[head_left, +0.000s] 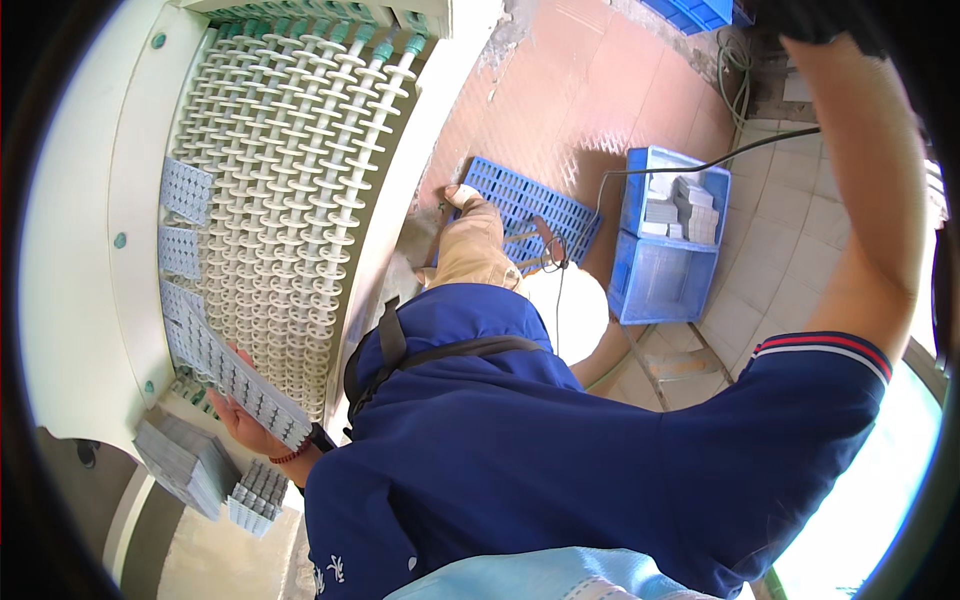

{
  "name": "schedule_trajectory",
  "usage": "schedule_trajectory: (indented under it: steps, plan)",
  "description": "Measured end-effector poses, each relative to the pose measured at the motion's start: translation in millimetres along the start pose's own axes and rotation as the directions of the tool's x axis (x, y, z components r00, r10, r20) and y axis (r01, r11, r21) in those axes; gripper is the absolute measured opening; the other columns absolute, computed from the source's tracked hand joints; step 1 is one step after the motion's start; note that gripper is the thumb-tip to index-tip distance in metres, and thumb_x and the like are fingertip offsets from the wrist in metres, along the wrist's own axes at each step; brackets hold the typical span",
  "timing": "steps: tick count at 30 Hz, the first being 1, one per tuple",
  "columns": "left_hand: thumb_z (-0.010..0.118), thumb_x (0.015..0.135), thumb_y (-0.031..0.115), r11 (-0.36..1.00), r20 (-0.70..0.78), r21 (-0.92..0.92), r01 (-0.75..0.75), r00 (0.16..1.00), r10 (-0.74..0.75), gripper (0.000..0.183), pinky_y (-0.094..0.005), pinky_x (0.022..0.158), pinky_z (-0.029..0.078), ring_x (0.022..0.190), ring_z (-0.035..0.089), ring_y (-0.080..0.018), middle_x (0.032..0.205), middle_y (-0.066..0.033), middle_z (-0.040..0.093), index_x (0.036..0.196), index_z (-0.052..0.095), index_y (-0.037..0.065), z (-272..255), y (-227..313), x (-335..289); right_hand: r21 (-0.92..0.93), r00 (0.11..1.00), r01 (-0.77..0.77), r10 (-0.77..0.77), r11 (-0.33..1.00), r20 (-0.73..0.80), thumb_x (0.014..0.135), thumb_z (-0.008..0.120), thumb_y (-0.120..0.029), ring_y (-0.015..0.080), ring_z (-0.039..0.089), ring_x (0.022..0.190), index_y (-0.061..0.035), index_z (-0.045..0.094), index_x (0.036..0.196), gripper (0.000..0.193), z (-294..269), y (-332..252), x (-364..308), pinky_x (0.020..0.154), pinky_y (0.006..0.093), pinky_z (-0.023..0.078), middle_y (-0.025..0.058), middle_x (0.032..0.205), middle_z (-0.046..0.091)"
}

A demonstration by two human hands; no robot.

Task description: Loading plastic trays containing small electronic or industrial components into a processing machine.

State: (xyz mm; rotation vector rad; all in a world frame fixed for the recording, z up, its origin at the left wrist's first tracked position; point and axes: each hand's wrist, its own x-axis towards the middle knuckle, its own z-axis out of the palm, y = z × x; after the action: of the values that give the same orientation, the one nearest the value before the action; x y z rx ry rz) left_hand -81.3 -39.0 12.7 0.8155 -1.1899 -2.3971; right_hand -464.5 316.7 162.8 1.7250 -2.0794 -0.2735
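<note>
My left hand (246, 428) is at the lower left, with the thumb and fingers around a long grey panel (250, 385) covered in rows of small dark marks. The panel lies slanting over the near end of a roller conveyor (280, 230) made of white discs on rods. Two smaller grey panels, an upper one (186, 190) and a lower one (179, 252), rest along the conveyor's left side. My right arm stretches up to the top right corner, where my right hand (820, 22) is dark and partly cut off; its fingers cannot be made out.
Beside the conveyor's near end stand a stack of grey panels (185, 465) and a smaller stack (258, 497). A blue slatted mat (530, 205) lies on the floor. Blue crates (660, 280), one holding pale blocks (682, 210), stand right of it. A black cable (720, 155) crosses there.
</note>
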Motion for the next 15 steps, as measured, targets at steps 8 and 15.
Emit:
schedule_trajectory:
  steps: [8, 15]
  plan:
    - [0.030, 0.096, 0.029, 0.987, -0.166, -0.036, -0.159, 0.975, 0.151, 0.051, -0.0320, 0.100, 0.034, 0.116, 0.046, -0.0258, 0.127, -0.0217, 0.044, 0.129, 0.032, -0.010, 8.9, -3.2, -23.0, 0.429, 0.984, -0.048, 0.117, 0.902, -0.137, 0.078, 0.059, -0.024, 0.0283, 0.058, 0.066, -0.0081, 0.058, 0.076, 0.016, 30.0, -59.4, 33.2, 0.057, 0.0379, 0.048, 0.0110, 0.070, 0.057]
    - [0.039, 0.094, 0.025, 0.987, -0.107, -0.094, -0.127, 0.987, 0.117, 0.036, -0.0304, 0.077, 0.049, 0.089, 0.060, -0.0205, 0.106, -0.0121, 0.059, 0.118, 0.048, -0.001, 13.9, -20.8, -20.5, 0.943, 0.971, -0.071, 0.241, 0.325, -0.010, 0.070, 0.075, -0.024, 0.0224, 0.061, 0.063, -0.0062, 0.064, 0.086, 0.027, 56.8, -228.2, 92.6, 0.056, 0.0284, 0.049, 0.0083, 0.075, 0.062]
